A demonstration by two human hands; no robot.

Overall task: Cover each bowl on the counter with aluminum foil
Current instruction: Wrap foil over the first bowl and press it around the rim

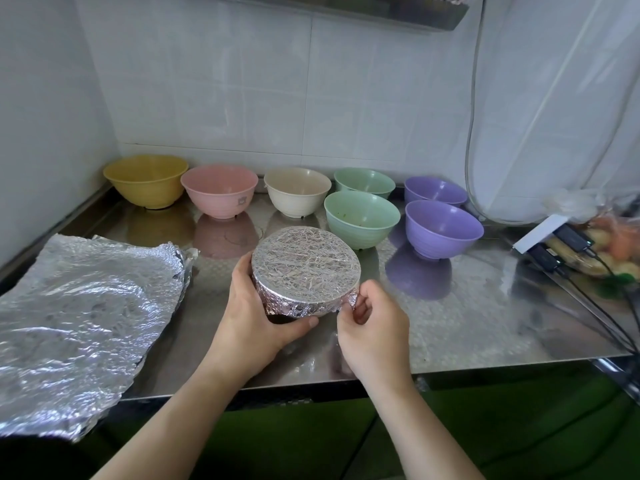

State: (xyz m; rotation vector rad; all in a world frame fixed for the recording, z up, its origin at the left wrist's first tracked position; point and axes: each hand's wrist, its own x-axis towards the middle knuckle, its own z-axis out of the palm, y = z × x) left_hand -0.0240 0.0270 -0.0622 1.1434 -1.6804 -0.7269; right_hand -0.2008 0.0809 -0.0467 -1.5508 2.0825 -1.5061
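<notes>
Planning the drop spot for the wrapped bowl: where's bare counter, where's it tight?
Free: steel counter right of the right hand, in front of the near purple bowl, short of the cables. A narrower strip lies between the foil sheets and the left hand. Crowded: back row, yellow bowl to the purple pair; the foil-covered bowl fills the middle.

A home kitchen here: white tiled wall (311, 81), shiny stainless-steel counter (467, 306), a row of pastel plastic bowls (221, 190), crinkled aluminium foil sheets (79, 306).
</notes>
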